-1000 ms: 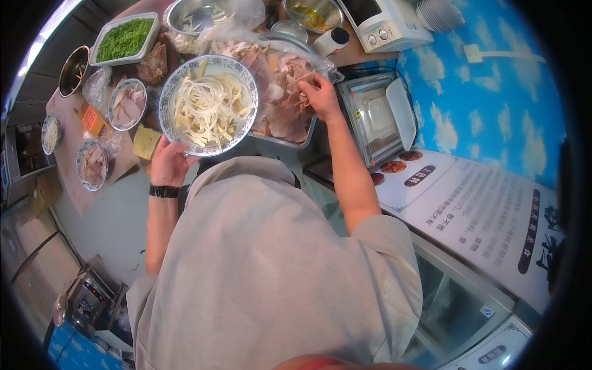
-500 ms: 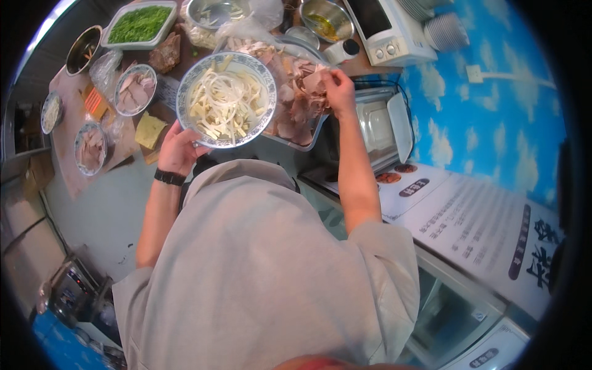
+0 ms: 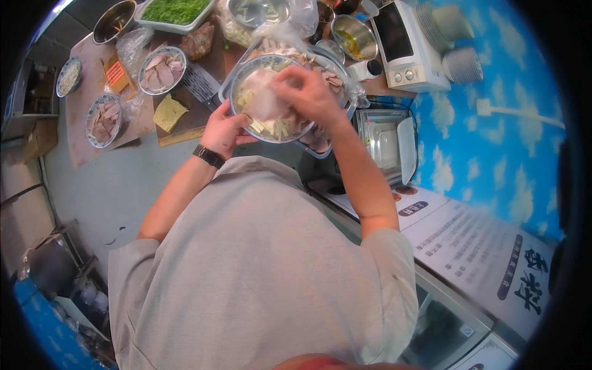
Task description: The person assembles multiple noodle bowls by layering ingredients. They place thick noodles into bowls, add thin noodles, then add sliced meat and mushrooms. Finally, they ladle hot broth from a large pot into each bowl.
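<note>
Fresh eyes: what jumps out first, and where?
Probably the bright blue wall with white clouds, on the right. Then, upper middle, the round white blue-patterned bowl of pale strips in the left hand, the right hand over it and a blurred pale slice beneath. Third, chopped bright greens in a white rectangular tray, top edge, left of centre.

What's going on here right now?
The person's bare left hand holds a round blue-and-white patterned bowl of pale strips at its left edge. The bare right hand is over the bowl, a thin pale meat slice beneath it; blur hides whether that is gripped. More pinkish meat slices show right of the bowl.
</note>
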### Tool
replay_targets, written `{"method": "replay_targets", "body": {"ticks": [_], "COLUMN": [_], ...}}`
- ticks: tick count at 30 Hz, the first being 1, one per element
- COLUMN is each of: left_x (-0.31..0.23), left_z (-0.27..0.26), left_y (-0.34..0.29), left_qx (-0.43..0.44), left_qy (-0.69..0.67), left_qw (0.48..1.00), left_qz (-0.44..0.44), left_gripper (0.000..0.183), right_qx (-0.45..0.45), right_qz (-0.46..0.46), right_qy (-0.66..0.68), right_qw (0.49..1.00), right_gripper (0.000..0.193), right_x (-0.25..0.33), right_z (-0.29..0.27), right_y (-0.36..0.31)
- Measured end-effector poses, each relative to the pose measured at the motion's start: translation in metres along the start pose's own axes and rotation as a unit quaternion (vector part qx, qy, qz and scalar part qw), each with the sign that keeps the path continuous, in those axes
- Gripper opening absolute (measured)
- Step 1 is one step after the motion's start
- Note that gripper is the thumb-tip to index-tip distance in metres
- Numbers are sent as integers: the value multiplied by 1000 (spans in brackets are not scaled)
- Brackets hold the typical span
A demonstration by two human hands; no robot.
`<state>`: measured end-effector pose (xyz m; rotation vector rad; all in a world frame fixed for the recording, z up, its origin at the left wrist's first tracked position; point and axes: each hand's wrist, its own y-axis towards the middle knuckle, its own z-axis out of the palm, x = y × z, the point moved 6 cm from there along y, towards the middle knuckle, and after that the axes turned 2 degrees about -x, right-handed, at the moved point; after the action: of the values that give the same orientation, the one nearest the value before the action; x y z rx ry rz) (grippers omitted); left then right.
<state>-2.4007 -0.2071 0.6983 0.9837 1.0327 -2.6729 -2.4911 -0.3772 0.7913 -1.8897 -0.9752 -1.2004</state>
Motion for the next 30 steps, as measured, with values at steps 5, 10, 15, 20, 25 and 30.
{"method": "replay_targets", "body": {"ticks": [5,10,15,20,25,30], "left_x": [2,5,7,11,13,10], "left_z": [0,-5,-8,-5,-3,-4], "left_y": [-5,-2,1,3,4,5], "left_qx": [-2,1,-10,-12,-12,-12], "left_qy": [31,-5,-39,-68,-111,-122], "left_qw": [999,1000,999,998,994,993], "left_qz": [14,-12,-15,-13,-16,-1], "left_gripper": [58,58,54,52,52,50], "right_qx": [-56,-59,-106,-184,-207,-128], "right_qz": [-19,-35,27,-31,-141,-95], "right_qy": [-100,-102,-13,-32,-269,-292], "right_qw": [993,992,994,982,930,943], "right_gripper": [34,35,34,43,58,44], "right_x": [-18,-26,-46,-41,-8,-2], "right_z": [4,-12,-12,0,6,3], "right_y": [21,21,11,-1,-35,-49]}}
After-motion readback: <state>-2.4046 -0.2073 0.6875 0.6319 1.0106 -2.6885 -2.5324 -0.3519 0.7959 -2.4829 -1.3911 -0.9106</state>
